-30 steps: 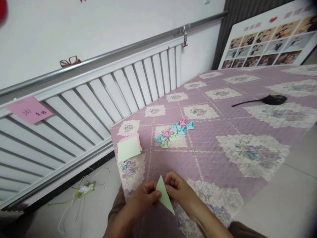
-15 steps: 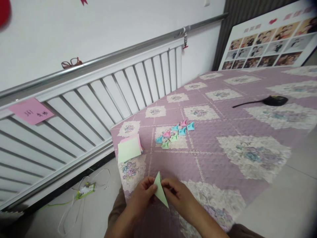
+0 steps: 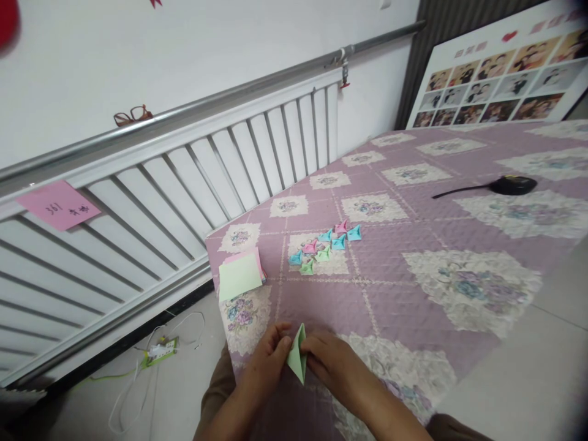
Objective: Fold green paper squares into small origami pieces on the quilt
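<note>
A folded light-green paper (image 3: 297,358), its layers parted along the right side, stands between my hands at the near part of the table. My right hand (image 3: 333,364) pinches it from the right, fingertips in at the opening. On its left side, the thumb and fingers of my left hand (image 3: 267,358) close against the edge; the exact contact is partly hidden. Beyond the hands lie several small folded paper pieces (image 3: 324,253) in blue, pink and green. To the left sits a stack of square paper sheets (image 3: 239,275), pale green on top with pink beneath.
A purple floral cloth covers the table (image 3: 321,300). A black corded object (image 3: 512,185) lies at the right. Along the left runs a white radiator (image 3: 193,190) with a pink note (image 3: 59,205); glasses (image 3: 133,115) rest above. A power strip (image 3: 160,352) is on the floor.
The green paper has turned from a flat triangle facing me to a slightly opened fold. My right fingers have moved to its opening, and my left fingers have loosened a little.
</note>
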{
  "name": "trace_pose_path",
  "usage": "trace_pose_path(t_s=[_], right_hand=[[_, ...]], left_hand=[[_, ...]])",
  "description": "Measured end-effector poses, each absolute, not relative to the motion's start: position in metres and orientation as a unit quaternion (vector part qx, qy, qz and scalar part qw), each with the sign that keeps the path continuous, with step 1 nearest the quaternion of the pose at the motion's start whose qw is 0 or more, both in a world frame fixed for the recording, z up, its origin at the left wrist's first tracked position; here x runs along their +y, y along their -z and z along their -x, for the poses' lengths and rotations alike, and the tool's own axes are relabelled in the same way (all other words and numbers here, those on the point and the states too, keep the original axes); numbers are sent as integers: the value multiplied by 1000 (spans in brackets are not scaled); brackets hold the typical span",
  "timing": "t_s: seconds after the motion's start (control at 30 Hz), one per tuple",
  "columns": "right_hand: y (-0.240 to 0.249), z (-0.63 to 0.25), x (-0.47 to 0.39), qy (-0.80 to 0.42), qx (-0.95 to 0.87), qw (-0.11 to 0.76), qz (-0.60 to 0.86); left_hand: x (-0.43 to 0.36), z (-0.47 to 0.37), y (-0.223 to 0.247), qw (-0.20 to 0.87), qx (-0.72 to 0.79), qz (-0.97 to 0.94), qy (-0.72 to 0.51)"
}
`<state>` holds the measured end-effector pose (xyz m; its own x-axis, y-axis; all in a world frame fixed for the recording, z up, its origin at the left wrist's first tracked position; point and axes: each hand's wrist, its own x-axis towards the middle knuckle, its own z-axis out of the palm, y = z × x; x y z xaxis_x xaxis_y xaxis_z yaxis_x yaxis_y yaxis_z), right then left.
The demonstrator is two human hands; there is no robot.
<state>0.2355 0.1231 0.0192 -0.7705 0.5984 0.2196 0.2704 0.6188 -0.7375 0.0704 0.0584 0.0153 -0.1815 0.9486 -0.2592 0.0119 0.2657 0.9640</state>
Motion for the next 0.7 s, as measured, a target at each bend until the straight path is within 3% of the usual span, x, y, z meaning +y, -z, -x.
trace_pose_path(t_s=[0.1, 0.27, 0.5, 0.7], right_hand=[[-18, -237, 123, -364, -872, 217, 247], [-20, -240, 120, -438, -831, 235, 251], [-32, -245, 119, -632, -707, 185, 257], [-30, -245, 120, -773, -588, 166, 173]], left_hand=[[59, -63, -29, 457, 602, -485, -440], [59, -57, -48, 481, 514, -605, -372], [57, -56, -47, 588, 480, -507, -408], [53, -64, -46, 677, 430, -387, -455]])
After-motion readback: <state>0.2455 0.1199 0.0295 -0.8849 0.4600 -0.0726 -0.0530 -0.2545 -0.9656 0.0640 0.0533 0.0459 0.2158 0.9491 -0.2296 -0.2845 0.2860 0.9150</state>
